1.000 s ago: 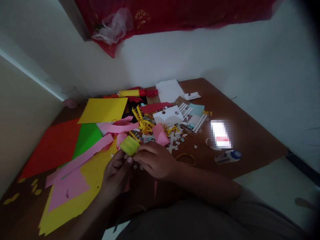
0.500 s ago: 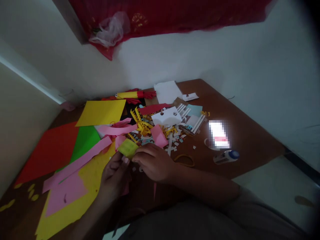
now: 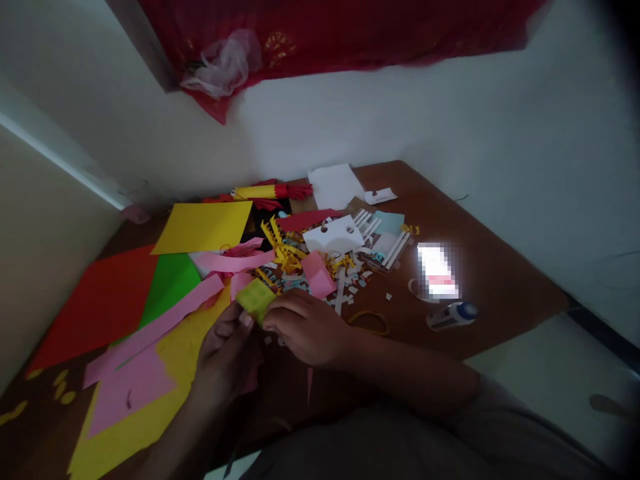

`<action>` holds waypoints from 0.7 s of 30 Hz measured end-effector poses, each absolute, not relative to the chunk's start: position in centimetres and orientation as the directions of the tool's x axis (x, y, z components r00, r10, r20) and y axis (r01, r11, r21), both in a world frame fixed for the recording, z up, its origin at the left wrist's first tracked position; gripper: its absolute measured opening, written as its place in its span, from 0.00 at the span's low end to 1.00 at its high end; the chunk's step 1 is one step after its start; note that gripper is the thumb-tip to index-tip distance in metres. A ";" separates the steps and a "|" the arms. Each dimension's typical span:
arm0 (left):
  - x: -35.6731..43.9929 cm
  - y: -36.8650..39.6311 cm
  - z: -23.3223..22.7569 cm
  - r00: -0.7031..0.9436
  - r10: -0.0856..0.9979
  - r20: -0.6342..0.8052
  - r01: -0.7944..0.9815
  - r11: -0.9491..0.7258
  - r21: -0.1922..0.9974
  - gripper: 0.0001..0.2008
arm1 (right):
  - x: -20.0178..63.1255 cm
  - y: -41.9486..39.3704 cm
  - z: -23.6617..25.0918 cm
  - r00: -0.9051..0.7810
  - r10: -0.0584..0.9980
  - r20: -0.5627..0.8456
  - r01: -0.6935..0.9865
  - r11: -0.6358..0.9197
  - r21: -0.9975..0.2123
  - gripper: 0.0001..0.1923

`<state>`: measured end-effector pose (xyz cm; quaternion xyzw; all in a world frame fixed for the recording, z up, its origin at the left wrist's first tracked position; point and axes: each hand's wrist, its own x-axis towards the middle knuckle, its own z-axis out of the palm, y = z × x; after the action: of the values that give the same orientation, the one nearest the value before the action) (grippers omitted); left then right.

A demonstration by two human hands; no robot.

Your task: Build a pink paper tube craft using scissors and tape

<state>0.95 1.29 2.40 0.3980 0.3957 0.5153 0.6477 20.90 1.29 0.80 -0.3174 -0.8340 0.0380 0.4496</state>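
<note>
Left hand and right hand still pinch the yellow-green card in a narrow grip left of the bottle, barely shifting, so handling continues!

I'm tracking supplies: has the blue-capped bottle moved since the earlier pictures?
No; the blue-capped bottle keeps its place relative to the brown table.

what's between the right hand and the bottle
In the head view, a yellow loop lies on the table there, nearer the right hand than the bottle.
</note>
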 end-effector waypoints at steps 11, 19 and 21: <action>-1.7 2.8 1.6 0.485 0.793 0.369 0.426 -0.583 0.692 0.15 | 21.3 1.0 2.1 -0.022 0.824 0.567 0.206 0.558 -0.804 0.03; -0.8 3.2 2.0 0.640 0.630 0.439 0.494 -0.776 0.392 0.12 | 21.9 1.1 2.2 -0.020 0.845 0.535 0.173 0.530 -0.830 0.04; -0.6 2.9 2.1 0.614 0.663 0.427 0.498 -0.746 0.443 0.13 | 22.1 1.1 2.2 -0.061 0.813 0.579 0.218 0.576 -0.788 0.05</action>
<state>-0.61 2.86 2.07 0.8872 0.3272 0.2928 0.1417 22.10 1.07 2.21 -0.3792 -0.6799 0.2608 0.5710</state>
